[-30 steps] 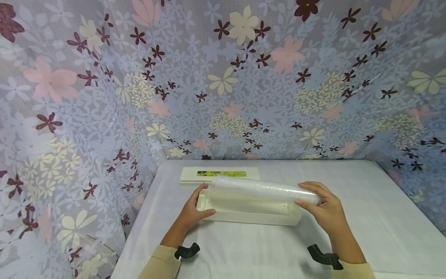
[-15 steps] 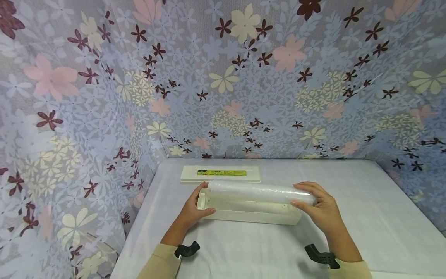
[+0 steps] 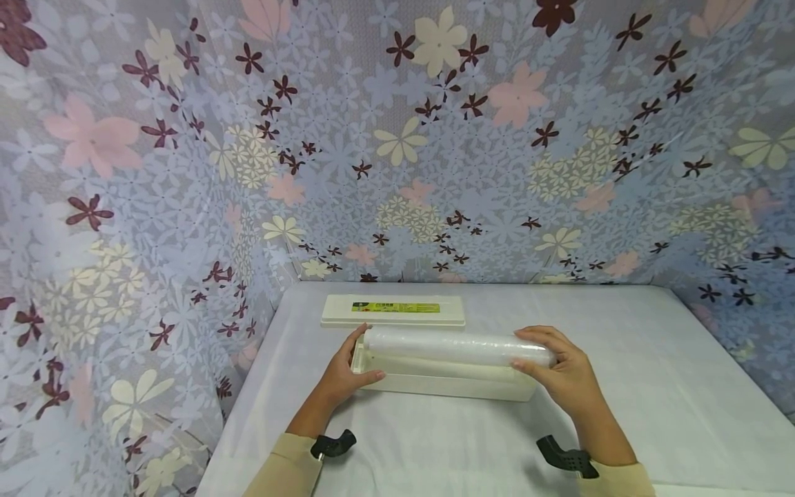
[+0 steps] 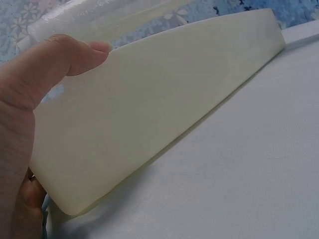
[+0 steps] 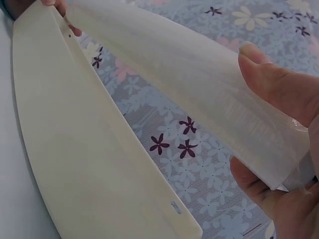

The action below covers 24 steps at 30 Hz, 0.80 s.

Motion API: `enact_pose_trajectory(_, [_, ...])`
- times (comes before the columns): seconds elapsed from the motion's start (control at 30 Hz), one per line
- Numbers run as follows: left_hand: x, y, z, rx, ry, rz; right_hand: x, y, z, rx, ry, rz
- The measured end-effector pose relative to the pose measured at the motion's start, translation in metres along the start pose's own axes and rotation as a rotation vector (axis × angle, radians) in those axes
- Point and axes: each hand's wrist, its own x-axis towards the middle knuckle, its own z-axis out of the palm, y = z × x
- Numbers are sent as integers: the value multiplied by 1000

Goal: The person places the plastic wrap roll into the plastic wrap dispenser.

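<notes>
A roll of clear plastic wrap slants over the long cream box in the head view, its left end at the box's left end and its right end raised. My right hand grips the right end of the roll, thumb on one side and fingers on the other, as the right wrist view shows with the roll. My left hand holds the left end of the box, with the thumb over the front wall in the left wrist view. The inside of the box is partly hidden by the roll.
Behind the box lies a cream lid with a green and yellow label. A white cloth covers the table. Flower-patterned curtains hang behind it and along the left side.
My right hand has moved left and the roll has shifted left and its left end down, from over the lid to the box's left end. My left hand stays on the box.
</notes>
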Motion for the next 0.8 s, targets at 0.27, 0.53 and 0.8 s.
enact_pose_trajectory(0.27, [1,-1,0,-3,3,27,0,0,6,-12,-12,2])
enact_pose_trajectory(0.53, [1,0,0,2,-1,32,1,4,11,5,-40,2])
enact_pose_trajectory(0.8, [2,-1,0,-6,2,36,2,-12,17,1,-49,-16])
